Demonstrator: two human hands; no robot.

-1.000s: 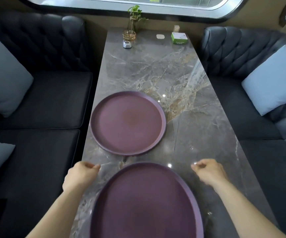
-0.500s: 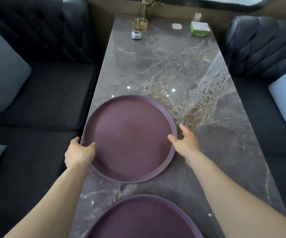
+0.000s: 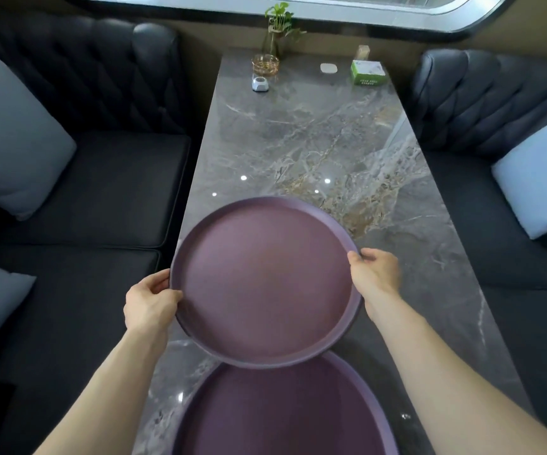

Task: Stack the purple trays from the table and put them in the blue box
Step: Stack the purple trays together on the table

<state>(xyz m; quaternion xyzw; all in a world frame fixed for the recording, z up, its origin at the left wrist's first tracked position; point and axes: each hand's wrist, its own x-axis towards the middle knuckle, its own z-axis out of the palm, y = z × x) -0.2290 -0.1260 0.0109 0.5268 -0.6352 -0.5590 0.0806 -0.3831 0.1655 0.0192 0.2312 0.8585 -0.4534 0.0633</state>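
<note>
Two round purple trays are in view. The far tray is lifted off the marble table, and its near edge overlaps the rim of the near tray, which lies flat at the table's front. My left hand grips the lifted tray's left rim, thumb on top. On the opposite rim, my right hand holds the tray the same way. No blue box is visible.
At the table's far end stand a small plant in a vase, an amber glass dish, a small white device, a white pad and a green box. Dark sofas with grey cushions flank both sides.
Both hands moved from beside the near tray to the far tray's rim, gripped it and lifted it toward me, over the near tray's edge.
</note>
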